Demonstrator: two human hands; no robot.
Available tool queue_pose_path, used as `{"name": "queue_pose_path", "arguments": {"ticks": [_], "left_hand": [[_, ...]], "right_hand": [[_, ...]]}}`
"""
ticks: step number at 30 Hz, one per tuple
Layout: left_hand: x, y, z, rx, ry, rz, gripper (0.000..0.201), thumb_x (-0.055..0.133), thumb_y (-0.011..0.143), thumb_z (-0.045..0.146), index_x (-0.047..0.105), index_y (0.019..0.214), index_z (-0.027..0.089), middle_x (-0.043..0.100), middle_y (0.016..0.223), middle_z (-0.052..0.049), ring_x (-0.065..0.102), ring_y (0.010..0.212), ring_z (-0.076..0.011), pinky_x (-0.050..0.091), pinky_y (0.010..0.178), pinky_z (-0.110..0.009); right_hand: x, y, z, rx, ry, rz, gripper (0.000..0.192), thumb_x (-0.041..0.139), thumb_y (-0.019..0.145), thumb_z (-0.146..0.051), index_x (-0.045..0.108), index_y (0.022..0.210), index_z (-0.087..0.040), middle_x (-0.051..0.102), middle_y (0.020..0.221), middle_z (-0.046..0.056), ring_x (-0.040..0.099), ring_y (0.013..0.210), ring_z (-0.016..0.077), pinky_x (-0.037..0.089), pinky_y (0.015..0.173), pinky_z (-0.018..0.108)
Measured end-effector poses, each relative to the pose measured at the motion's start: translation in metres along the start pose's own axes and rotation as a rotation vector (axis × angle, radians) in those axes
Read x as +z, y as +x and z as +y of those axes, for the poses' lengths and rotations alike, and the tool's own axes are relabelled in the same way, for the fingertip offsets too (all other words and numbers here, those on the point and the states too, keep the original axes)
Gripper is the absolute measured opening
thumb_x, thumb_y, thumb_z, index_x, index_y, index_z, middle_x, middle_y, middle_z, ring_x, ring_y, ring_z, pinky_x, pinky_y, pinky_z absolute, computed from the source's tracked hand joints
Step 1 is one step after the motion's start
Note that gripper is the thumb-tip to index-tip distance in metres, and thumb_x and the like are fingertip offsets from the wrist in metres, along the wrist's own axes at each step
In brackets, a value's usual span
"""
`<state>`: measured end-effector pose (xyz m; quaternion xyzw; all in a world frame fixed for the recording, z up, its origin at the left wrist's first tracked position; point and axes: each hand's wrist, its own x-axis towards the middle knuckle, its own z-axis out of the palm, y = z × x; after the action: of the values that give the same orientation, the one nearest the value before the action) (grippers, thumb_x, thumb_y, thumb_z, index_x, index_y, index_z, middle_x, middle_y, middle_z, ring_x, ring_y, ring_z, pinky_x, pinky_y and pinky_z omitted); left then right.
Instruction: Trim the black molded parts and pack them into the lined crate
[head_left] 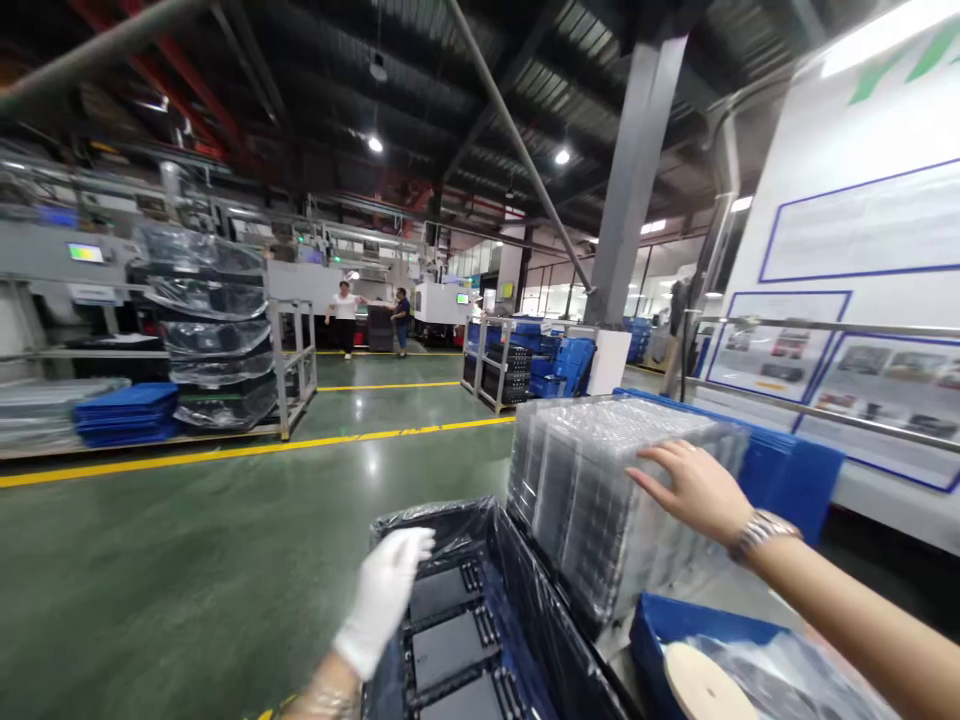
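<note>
My left hand (384, 592), in a white glove, is over the left rim of a black crate (442, 518) lined with clear film. Its fingers stretch forward and hold nothing that I can see. Inside the crate, flat dark rectangular parts (454, 648) lie in a row. My right hand (694, 485) is bare, with a metal-band watch (763, 532) at the wrist. Thumb and fingers are apart beside a tall stack of translucent plastic packing (581, 490); I cannot tell whether they touch it.
A blue bin (652, 640) with a round pale disc (709, 685) and clear film stands at the lower right. Blue sheets (787, 470) lie behind the stack. Wrapped black crates (214, 330) fill a rack at left. Two people stand in the distance beyond the green floor (247, 540).
</note>
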<state>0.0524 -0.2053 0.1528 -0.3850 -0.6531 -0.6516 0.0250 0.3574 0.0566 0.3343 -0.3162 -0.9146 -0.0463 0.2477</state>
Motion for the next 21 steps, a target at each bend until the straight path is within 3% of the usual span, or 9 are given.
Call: {"name": "queue_pose_path", "arguments": {"ticks": [3, 4, 7, 10, 15, 18, 21], "left_hand": [[0.073, 0.012, 0.041, 0.376, 0.048, -0.154, 0.034, 0.049, 0.098, 0.033, 0.078, 0.088, 0.017, 0.08, 0.084, -0.007, 0.075, 0.077, -0.0193, 0.062, 0.077, -0.033], [0.094, 0.014, 0.049, 0.435, 0.054, -0.185, 0.035, 0.049, 0.099, 0.031, 0.078, 0.086, 0.016, 0.079, 0.082, -0.007, 0.074, 0.077, -0.0193, 0.061, 0.077, -0.033], [0.142, 0.018, 0.062, 0.529, 0.056, -0.259, 0.035, 0.049, 0.099, 0.028, 0.077, 0.084, 0.015, 0.078, 0.08, -0.008, 0.073, 0.076, -0.0208, 0.059, 0.076, -0.034], [0.177, 0.024, 0.07, 0.558, 0.068, -0.314, 0.035, 0.047, 0.097, 0.024, 0.077, 0.084, 0.013, 0.078, 0.083, -0.01, 0.074, 0.08, -0.0242, 0.058, 0.078, -0.037], [0.21, 0.028, 0.087, 0.56, 0.078, -0.386, 0.034, 0.046, 0.096, 0.024, 0.076, 0.085, 0.017, 0.079, 0.089, -0.01, 0.074, 0.086, -0.0239, 0.057, 0.083, -0.036], [0.212, 0.028, 0.099, 0.548, 0.064, -0.396, 0.038, 0.042, 0.099, 0.026, 0.077, 0.089, 0.017, 0.079, 0.091, -0.01, 0.073, 0.089, -0.024, 0.056, 0.086, -0.035], [0.21, 0.033, 0.117, 0.552, 0.041, -0.375, 0.038, 0.043, 0.099, 0.027, 0.074, 0.114, 0.01, 0.076, 0.116, -0.017, 0.07, 0.109, -0.0294, 0.052, 0.102, -0.04]], "right_hand": [[0.008, 0.033, 0.0, 0.068, -0.006, -0.161, 0.044, 0.059, 0.097, -0.059, 0.067, 0.085, -0.018, 0.07, 0.082, 0.0, 0.067, 0.076, 0.0154, 0.057, 0.077, 0.035], [0.01, 0.038, 0.001, 0.1, -0.008, -0.211, 0.045, 0.058, 0.099, -0.058, 0.066, 0.079, -0.018, 0.066, 0.073, -0.003, 0.065, 0.068, 0.0139, 0.056, 0.072, 0.032], [0.013, 0.041, 0.004, 0.162, -0.007, -0.311, 0.047, 0.057, 0.1, -0.055, 0.063, 0.072, -0.018, 0.061, 0.065, -0.005, 0.064, 0.065, 0.0137, 0.055, 0.07, 0.031], [0.01, 0.039, 0.006, 0.167, -0.003, -0.366, 0.047, 0.059, 0.099, -0.056, 0.064, 0.072, -0.018, 0.064, 0.067, -0.004, 0.066, 0.071, 0.015, 0.055, 0.076, 0.033], [0.009, 0.044, 0.012, 0.173, 0.011, -0.417, 0.048, 0.057, 0.099, -0.058, 0.066, 0.074, -0.018, 0.065, 0.069, -0.004, 0.067, 0.073, 0.0159, 0.056, 0.079, 0.035], [0.013, 0.047, 0.017, 0.157, 0.024, -0.397, 0.047, 0.059, 0.098, -0.058, 0.066, 0.078, -0.017, 0.067, 0.074, -0.003, 0.067, 0.074, 0.0158, 0.057, 0.077, 0.034], [0.022, 0.049, 0.02, 0.159, 0.0, -0.346, 0.045, 0.06, 0.098, -0.058, 0.066, 0.081, -0.017, 0.064, 0.071, -0.004, 0.065, 0.068, 0.0139, 0.056, 0.07, 0.032]]}}
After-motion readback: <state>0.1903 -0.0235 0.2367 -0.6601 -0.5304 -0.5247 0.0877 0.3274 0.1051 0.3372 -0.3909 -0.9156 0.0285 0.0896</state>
